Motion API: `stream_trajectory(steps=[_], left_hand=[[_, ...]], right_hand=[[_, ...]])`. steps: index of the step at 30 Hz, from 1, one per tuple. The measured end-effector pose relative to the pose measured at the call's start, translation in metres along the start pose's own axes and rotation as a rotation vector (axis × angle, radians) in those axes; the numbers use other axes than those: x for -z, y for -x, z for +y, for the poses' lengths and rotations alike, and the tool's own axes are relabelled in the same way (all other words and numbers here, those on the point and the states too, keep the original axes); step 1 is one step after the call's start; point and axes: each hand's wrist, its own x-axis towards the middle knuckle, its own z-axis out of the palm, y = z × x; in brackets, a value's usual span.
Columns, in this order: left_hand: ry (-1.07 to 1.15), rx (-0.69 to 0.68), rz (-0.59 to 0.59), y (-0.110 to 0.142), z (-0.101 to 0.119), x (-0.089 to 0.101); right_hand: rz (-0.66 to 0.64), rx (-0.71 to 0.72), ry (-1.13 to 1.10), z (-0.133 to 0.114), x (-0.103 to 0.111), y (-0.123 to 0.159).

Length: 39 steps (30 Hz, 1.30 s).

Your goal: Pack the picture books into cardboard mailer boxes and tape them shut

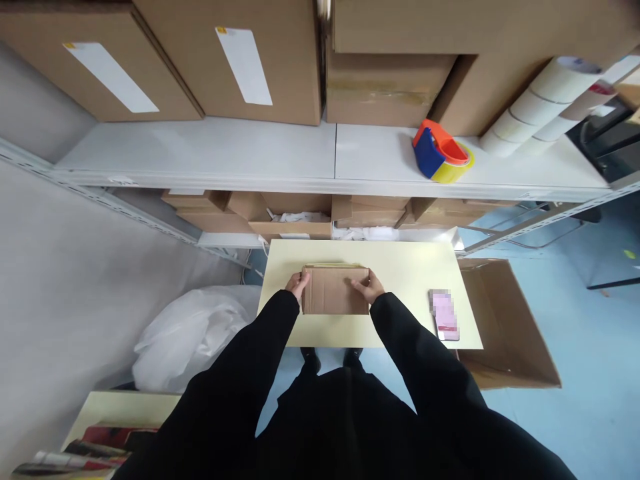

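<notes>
A small brown cardboard box (pixel 330 293) is held between both hands over the pale yellow table (pixel 405 267). My left hand (pixel 299 285) grips its left end, thumb on the upper face. On the right end, my right hand (pixel 369 288) is closed around the edge with its thumb lying on the cardboard. The fingers beneath and behind the box are partly hidden. Whether the box rests on the table or is slightly raised, I cannot tell. To the right on the same table lies a phone (pixel 444 313) with a pinkish screen, partly blurred.
Ahead, a grey shelf (pixel 225 150) carries large cartons (pixel 270 60), a tape dispenser (pixel 440 152) and stacked label rolls (pixel 537 107). Open boxes (pixel 300 227) fill the lower shelf. A large open carton (pixel 505 320) stands right of the table, a white plastic bag (pixel 195 333) left.
</notes>
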Motion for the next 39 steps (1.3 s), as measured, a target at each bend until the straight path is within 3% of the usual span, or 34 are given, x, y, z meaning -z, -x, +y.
stream_trajectory(steps=[4, 8, 10, 14, 18, 23, 26, 29, 32, 34, 36, 39], left_hand=[[0.196, 0.025, -0.03, 0.019, 0.006, -0.012], [0.256, -0.172, -0.051, 0.035, -0.006, -0.039], [0.299, -0.197, -0.045, 0.042, -0.018, -0.053], [0.332, -0.102, 0.08, 0.051, -0.035, -0.07], [0.312, 0.01, 0.187, 0.057, -0.031, -0.07], [0.153, 0.093, 0.352, 0.062, -0.015, -0.063], [0.035, 0.017, 0.343, 0.061, -0.012, -0.056], [-0.041, -0.093, 0.304, 0.058, -0.009, -0.051], [-0.082, -0.175, 0.227, 0.052, 0.007, -0.053], [-0.106, -0.24, 0.125, 0.047, 0.029, -0.064], [-0.113, -0.345, 0.046, 0.044, 0.06, -0.087], [-0.143, -0.527, -0.153, 0.047, 0.112, -0.142]], right_hand=[[0.047, 0.121, -0.228, 0.016, 0.028, 0.023], [0.043, 0.161, -0.195, 0.047, 0.049, 0.044], [0.064, 0.146, -0.159, 0.063, 0.05, 0.052], [-0.009, 0.201, -0.274, 0.087, 0.041, 0.061], [-0.004, 0.207, -0.268, 0.092, 0.042, 0.063], [-0.031, 0.041, -0.078, 0.082, 0.06, 0.061], [-0.059, -0.013, -0.055, 0.076, 0.058, 0.062], [0.017, -0.011, -0.103, 0.067, 0.05, 0.068], [0.111, 0.081, -0.2, 0.054, 0.054, 0.086], [0.184, 0.145, -0.243, 0.046, 0.069, 0.107], [0.279, 0.159, -0.291, 0.042, 0.091, 0.135], [0.461, 0.106, -0.383, 0.044, 0.131, 0.185]])
